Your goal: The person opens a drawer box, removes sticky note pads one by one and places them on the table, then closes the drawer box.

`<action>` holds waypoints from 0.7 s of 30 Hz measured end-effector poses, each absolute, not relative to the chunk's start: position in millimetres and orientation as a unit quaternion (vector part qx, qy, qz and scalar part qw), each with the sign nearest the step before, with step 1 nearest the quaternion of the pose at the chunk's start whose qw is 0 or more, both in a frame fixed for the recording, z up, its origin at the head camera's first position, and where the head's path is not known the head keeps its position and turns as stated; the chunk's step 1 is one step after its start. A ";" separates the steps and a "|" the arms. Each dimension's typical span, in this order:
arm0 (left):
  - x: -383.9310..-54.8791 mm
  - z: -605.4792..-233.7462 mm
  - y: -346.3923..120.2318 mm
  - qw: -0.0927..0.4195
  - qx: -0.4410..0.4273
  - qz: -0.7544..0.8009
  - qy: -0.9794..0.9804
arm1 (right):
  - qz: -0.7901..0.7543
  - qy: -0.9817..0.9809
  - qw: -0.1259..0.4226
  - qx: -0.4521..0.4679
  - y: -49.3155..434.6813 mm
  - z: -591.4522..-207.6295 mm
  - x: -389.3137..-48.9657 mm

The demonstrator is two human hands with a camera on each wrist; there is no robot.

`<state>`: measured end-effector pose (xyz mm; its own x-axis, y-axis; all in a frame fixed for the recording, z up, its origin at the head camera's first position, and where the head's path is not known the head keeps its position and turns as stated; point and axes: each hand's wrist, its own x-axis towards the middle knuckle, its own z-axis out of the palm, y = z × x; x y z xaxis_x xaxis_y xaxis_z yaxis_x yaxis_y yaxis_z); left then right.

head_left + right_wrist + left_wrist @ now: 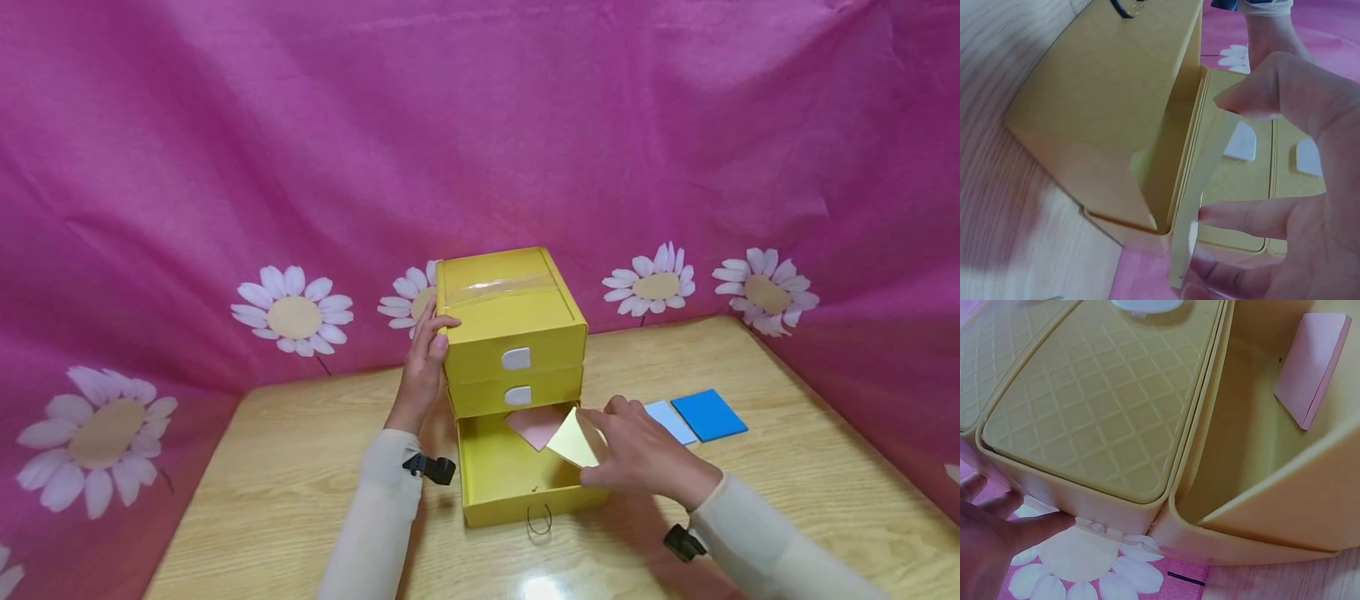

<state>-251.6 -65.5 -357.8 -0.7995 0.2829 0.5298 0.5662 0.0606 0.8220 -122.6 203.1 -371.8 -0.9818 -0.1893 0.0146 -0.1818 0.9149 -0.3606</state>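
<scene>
A yellow chest of drawers [517, 321] stands on the table with its bottom drawer [495, 510] pulled out. My left hand [422, 367] rests against its left side, fingers near the top edge. Pinched between thumb and fingers of my right hand [648, 454] is a pale yellow sticky note pad [573, 442], tilted over the right part of that drawer. Inside the drawer a pink sticky note pad [1313, 369] leans at an angle, partly overlapped by the yellow pad in the head view. The thin edge of the yellow pad shows in the right wrist view.
Right of the chest lie a blue pad [708, 415] and a light blue pad [670, 421], side by side on the wooden table [300, 483]. A thin dark loop [538, 521] hangs at the drawer's front. Behind is a magenta cloth [480, 125] with daisies.
</scene>
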 end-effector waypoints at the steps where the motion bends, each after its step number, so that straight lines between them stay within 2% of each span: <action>1: -252.2 -357.7 -65.7 0.116 -0.296 -0.619 -0.719 | -0.182 0.979 0.010 -0.094 204.4 -372.4 -123.0; 12: -251.1 -357.1 -66.1 0.119 -0.294 -0.616 -0.721 | -0.168 0.983 0.018 -0.077 218.9 -376.8 -122.4; 21: -250.6 -356.8 -66.2 0.122 -0.295 -0.613 -0.723 | -0.155 0.986 -0.005 -0.065 231.8 -381.5 -120.6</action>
<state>-250.6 -66.2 -356.8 -0.7960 0.2768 0.5382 0.5763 0.0748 0.8138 -120.6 231.8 -381.5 -0.9914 -0.1275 0.0292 -0.1303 0.9436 -0.3044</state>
